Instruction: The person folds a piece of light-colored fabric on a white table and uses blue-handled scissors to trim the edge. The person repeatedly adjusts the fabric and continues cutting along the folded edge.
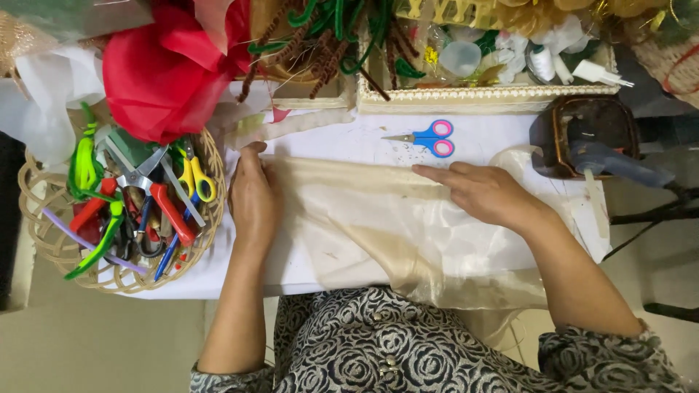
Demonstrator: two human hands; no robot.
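Currently, your left hand [253, 195] lies flat, fingers together, on the left end of the sheer cream fabric [378, 225], gripping nothing. Your right hand [486, 193] lies flat too, fingers extended along the fabric's upper folded edge. The fabric is spread across the white surface [480, 142] in front of you, its lower edge draping off toward your lap. To do this step well, keep both palms low and press evenly so the fold line runs straight between them. Avoid pulling the thin fabric sideways; it likely creases and slips easily. Small pink-and-blue scissors [429, 137] lie just beyond the fold, and a woven basket [211, 200] of tools sits beside your left hand.
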